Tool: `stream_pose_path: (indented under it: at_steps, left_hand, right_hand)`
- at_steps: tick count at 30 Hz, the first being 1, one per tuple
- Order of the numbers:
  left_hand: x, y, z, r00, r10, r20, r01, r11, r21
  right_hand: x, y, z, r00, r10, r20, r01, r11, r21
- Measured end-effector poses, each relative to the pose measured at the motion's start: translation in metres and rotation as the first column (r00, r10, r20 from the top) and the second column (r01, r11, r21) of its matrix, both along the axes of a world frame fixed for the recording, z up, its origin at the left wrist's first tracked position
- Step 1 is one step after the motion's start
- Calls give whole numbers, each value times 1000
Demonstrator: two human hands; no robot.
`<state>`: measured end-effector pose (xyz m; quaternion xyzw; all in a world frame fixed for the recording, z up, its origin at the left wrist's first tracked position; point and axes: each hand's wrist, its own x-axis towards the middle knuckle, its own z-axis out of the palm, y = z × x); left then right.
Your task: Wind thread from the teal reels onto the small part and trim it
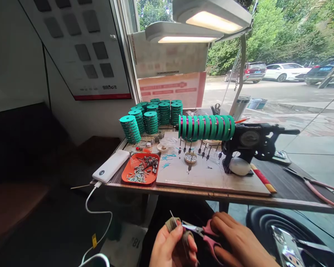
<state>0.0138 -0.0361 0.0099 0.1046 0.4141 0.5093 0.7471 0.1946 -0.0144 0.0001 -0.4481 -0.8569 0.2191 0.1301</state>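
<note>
My left hand is closed at the lower middle, with cloth-like wraps on its fingers. Between thumb and forefinger it pinches a thin, pale, needle-like strand; I cannot tell its exact kind. My right hand is around the handles of pink-handled scissors, whose blades point left to the left fingertips. Whether the blades touch the strand is unclear. Beyond both hands, a row of green spools sits on a black winder, with small dark pieces hanging below on lines.
An orange tray of small metal parts, a white power bank and a small dish stand on the table. Stacked green spools are behind. Pink-handled pliers lie right; a black coiled hose-like thing is below.
</note>
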Motion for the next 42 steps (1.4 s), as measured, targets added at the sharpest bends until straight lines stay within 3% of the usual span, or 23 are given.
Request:
stream_pose_path:
  at_steps: [5,13,18,27,30,33,34,36,38,39,42]
  left_hand:
    - [-2,-2,-2,992,-38,120,40,999,-17]
    - [-2,-3,0,979,-75,189,75,997,8]
    - [-3,-4,6,979,-69,191,70,998,3]
    - [-3,-4,3,982,-55,179,61,998,-29]
    - [-2,-1,5,994,-36,100,39,999,-32]
    - [-1,1,2,999,-27,-28,28,999,22]
    - [-1,2,0,997,-28,-67,31,999,45]
    - [0,3,-5,992,-13,-128,24,996,82]
    - [1,4,-8,985,21,-171,-2,994,113]
    - [1,5,-8,982,42,-184,-19,992,122]
    - [2,9,-5,975,86,-205,-55,987,154]
  right_hand:
    - [2,3,-2,997,44,-62,-49,996,-71]
    - [2,13,6,984,58,-169,-104,955,-277]
    - [4,16,2,985,73,-159,-114,958,-264]
    - [-2,11,7,994,62,-85,-77,979,-188]
    - [28,7,12,990,-51,-129,31,988,-148]
    - [97,9,12,933,-331,-138,325,943,-69]
    - [123,12,11,900,-418,-119,417,908,-40]
    - [171,24,10,781,-624,-5,624,781,30]
    - [203,40,12,658,-745,107,742,666,74]
    - [212,49,16,634,-757,161,757,650,75]
    - [219,73,33,674,-704,223,715,698,40]
